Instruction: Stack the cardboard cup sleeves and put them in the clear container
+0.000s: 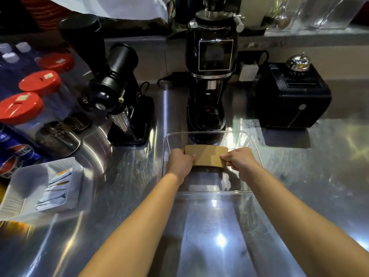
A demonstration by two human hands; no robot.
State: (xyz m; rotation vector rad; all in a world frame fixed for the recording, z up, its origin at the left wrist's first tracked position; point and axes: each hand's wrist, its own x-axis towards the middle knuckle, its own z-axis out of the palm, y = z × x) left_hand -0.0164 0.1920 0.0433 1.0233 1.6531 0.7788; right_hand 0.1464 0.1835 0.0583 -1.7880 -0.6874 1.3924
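Observation:
A flat brown stack of cardboard cup sleeves [206, 155] is held inside the clear container [211, 190], which sits on the steel counter in the middle of the view. My left hand [179, 162] grips the stack's left end. My right hand [240, 161] grips its right end. Both hands reach down past the container's rim. I cannot tell whether the stack touches the container's floor. How many sleeves are in the stack is hidden from this angle.
Two black coffee grinders [119, 92] [209, 72] stand just behind the container. A black box with a bell [293, 94] is at the right. At left are red-lidded jars [40, 82], a cola can [14, 154] and a white tray of sachets [26, 188].

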